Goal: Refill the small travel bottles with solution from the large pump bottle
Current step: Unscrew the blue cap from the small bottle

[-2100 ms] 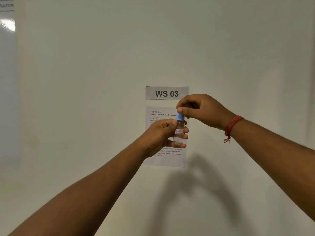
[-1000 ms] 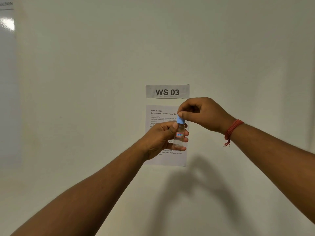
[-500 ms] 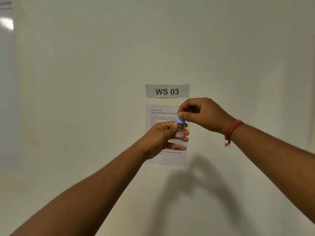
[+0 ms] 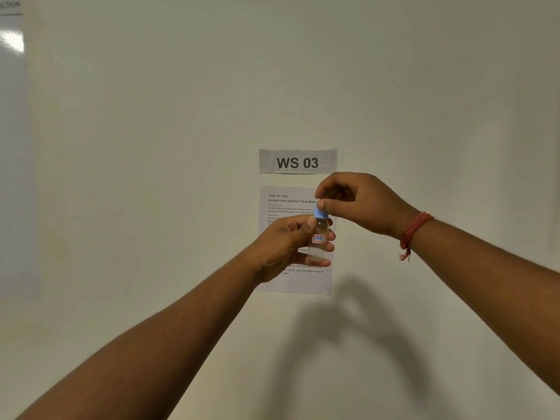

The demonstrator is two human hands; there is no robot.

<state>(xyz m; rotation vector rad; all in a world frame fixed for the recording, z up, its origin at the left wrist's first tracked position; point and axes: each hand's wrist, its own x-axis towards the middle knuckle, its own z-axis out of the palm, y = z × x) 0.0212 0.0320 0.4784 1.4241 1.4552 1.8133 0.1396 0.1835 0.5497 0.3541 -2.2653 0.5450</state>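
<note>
- A single head-worn view is given, faced forward at a pale wall point(image 4: 151, 147).
- The "WS 03" sign point(image 4: 298, 161) is seen straight on, at arm's reach.

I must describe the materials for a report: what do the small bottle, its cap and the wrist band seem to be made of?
small bottle: clear, glossy, likely plastic, perhaps glass; the fingers of the left hand show through it.
cap: light blue, opaque, matte, probably plastic; pinched by the right hand.
wrist band: red thread or cord, wound in several strands, with frayed ends hanging.
</note>
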